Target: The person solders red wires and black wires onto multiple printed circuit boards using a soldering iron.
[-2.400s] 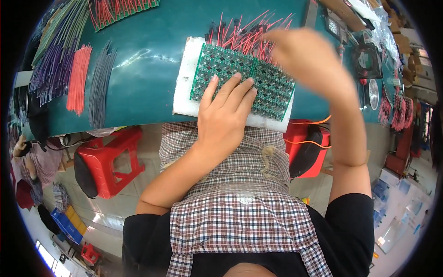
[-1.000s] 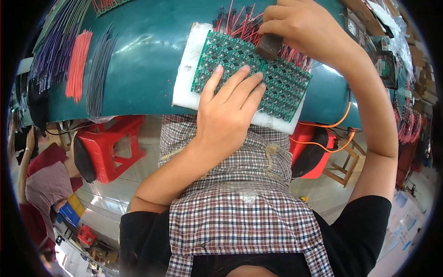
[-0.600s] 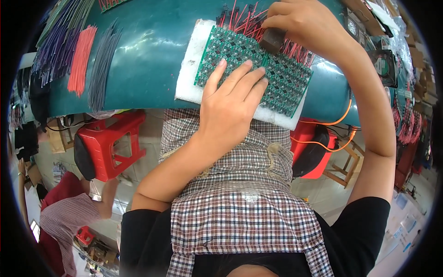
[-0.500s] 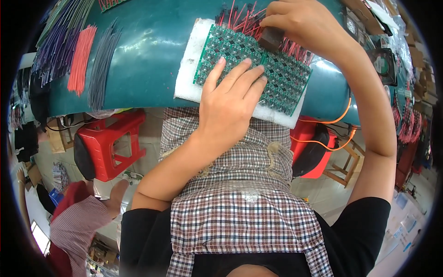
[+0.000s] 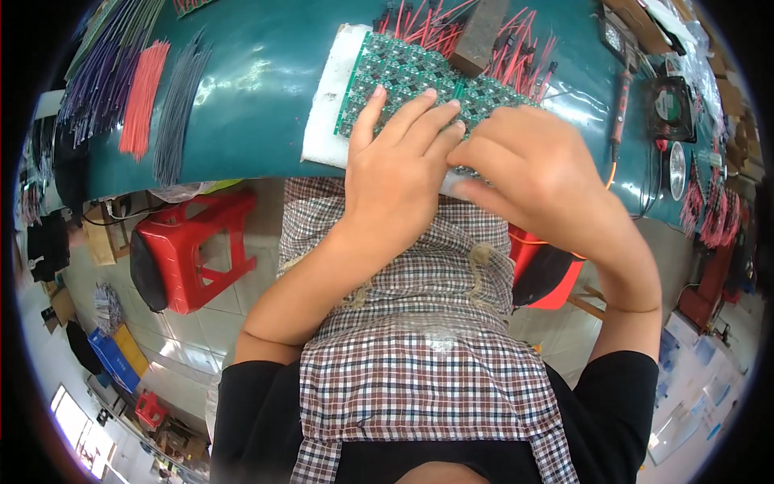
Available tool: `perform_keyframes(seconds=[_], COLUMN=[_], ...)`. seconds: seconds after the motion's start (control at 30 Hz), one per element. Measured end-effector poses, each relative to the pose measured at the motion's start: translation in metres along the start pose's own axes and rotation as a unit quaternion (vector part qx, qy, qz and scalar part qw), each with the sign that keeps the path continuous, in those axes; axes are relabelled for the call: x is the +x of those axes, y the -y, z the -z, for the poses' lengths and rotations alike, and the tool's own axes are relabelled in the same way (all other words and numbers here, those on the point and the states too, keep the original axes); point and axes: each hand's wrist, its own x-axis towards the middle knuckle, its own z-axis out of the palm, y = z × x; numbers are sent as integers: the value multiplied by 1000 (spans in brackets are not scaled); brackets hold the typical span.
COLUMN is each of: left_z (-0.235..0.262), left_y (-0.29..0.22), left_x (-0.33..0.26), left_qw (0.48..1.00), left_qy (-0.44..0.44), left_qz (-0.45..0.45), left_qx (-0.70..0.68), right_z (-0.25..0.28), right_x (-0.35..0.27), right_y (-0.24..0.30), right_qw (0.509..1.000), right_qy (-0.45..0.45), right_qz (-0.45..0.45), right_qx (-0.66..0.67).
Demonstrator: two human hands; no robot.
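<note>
A green circuit board panel [image 5: 403,68] lies on a white foam pad [image 5: 326,113] on the teal table mat [image 5: 242,89]. Red wires [image 5: 520,52] stick out along its far edge. A brown block [image 5: 480,32] rests on the board's far side, with no hand on it. My left hand [image 5: 399,173] lies flat on the board's near part, fingers spread. My right hand [image 5: 540,173] is beside it, its fingers curled over the board's near right edge and its thumb tucked at the foam's edge.
Bundles of purple, red [image 5: 141,97] and grey [image 5: 177,109] wires lie on the mat at left. A soldering iron [image 5: 621,105], a small fan [image 5: 665,101] and more red wires [image 5: 709,218] are at right. A red stool [image 5: 193,250] stands below the table edge.
My right hand has let go of the brown block, which now rests on the board, and has come back to the board's near right edge. My left hand stays flat on the board.
</note>
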Motion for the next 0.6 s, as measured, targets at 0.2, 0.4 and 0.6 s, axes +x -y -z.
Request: perform_keyframes(seconds=[0.2,0.4,0.6], left_z=[0,14,18], left_y=[-5,-26,-38], left_x=[0,0,-6], left_qw=[1000,999,991], left_qy=[23,27,63], left_qz=[9,-10,10], left_qx=[6,30,-116], right_z=[-3,-7,-2], right_x=[-19,-31,-53], right_y=[3,22,23], right_qw=[999,986,980], right_qy=[-30,-116,-122], right_qz=[3,-54,-43], right_qx=[24,112,150])
